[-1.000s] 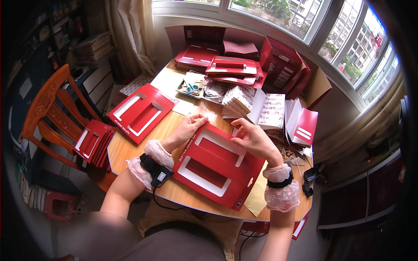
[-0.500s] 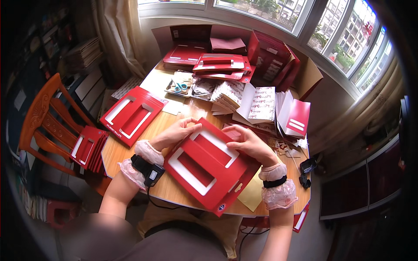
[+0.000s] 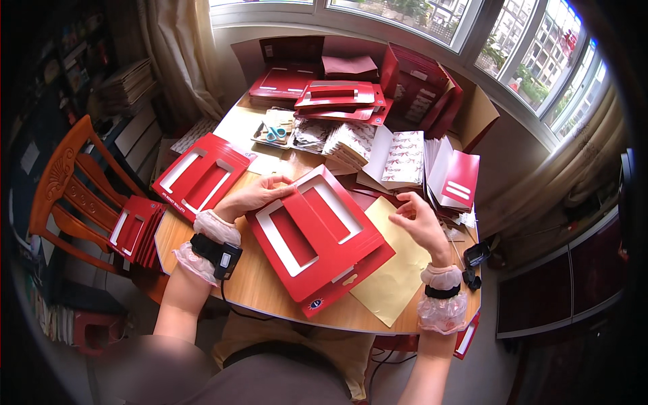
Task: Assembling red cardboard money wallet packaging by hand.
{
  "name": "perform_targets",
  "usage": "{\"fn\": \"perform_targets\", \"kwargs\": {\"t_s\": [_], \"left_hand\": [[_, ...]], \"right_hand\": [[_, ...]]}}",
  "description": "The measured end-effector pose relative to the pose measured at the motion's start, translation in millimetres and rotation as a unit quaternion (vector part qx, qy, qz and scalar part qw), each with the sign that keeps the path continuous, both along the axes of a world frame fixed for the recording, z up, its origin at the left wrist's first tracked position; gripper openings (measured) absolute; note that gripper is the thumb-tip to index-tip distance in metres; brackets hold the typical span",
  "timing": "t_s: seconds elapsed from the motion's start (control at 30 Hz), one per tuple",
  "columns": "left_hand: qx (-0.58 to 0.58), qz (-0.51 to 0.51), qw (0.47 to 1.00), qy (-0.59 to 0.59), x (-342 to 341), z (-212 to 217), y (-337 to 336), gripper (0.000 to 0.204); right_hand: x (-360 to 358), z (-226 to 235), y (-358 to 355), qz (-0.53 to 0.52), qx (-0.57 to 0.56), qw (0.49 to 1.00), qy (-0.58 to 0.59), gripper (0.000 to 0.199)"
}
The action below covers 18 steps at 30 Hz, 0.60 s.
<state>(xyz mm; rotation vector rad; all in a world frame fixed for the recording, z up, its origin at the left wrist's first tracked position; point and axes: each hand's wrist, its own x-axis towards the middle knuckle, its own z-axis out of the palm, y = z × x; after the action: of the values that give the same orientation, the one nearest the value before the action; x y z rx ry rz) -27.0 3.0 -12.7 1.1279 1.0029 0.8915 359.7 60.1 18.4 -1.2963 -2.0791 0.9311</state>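
Observation:
A flat red cardboard box (image 3: 317, 243) with two window cut-outs lies open on the round wooden table (image 3: 250, 287) in front of me. My left hand (image 3: 253, 196) grips its far left edge with thumb and fingers. My right hand (image 3: 420, 226) hovers to the right of the box, fingers curled, holding nothing, above a yellow envelope (image 3: 395, 270) that lies partly under the box.
More red window boxes lie at the left (image 3: 199, 175), on a wooden chair (image 3: 64, 196) and stacked at the back (image 3: 337, 98). Printed card stacks (image 3: 401, 158), a tray with scissors (image 3: 273, 131) and red folders (image 3: 462, 179) fill the far side. A window runs behind.
The red box has been laid flatter on the table. My right hand has let go of it and moved off to the right; my left hand still holds its edge.

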Motion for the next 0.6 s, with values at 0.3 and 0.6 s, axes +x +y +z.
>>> {"fn": "perform_targets", "kwargs": {"t_s": [0.3,0.6], "left_hand": [[-0.004,-0.019,0.994,0.107,-9,3,-2,0.032],[0.069,-0.043,0.986,0.147,-8,1,-1,0.038]], "right_hand": [[-21,-5,-29,-0.085,0.128,0.945,-0.287,0.107],[-10,-4,-18,-0.081,0.111,0.966,-0.218,0.079]]}}
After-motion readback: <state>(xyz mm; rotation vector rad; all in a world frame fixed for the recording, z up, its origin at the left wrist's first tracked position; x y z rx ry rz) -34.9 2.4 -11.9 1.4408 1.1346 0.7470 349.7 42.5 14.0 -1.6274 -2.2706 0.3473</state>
